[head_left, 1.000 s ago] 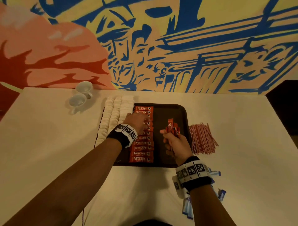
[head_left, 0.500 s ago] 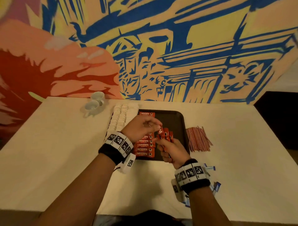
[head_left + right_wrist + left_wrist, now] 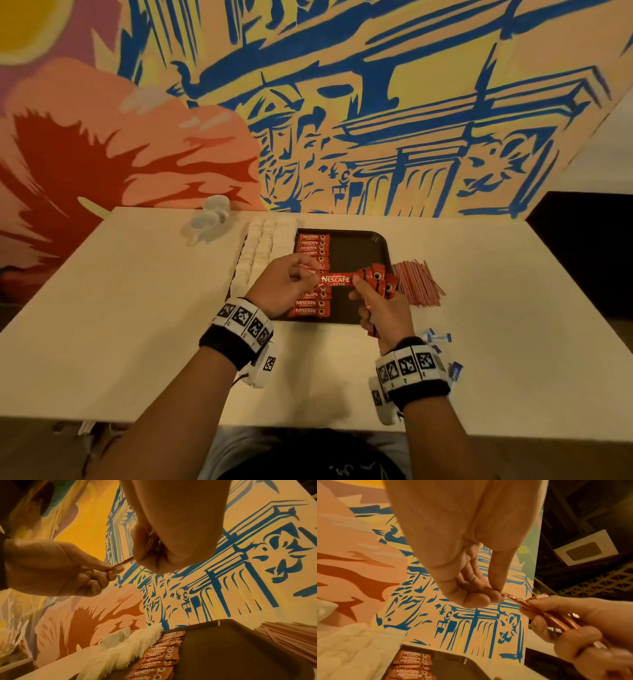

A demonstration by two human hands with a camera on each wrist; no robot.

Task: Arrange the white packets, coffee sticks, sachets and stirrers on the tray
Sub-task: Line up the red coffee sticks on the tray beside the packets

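Over tray (image 3: 356,246) | coffee stick (image 3: 335,280) horiz, L-R | both hands pinch ends

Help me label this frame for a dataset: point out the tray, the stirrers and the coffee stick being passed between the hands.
tray (image 3: 356,245), head view, bare dark floor near its far right corner.
stirrers (image 3: 416,282), head view, middle of the pile.
coffee stick (image 3: 335,280), head view, its printed face.

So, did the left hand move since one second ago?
Yes. The left hand has lifted off the row of coffee sticks on the tray and gone right, now pinching a stick from the right hand.
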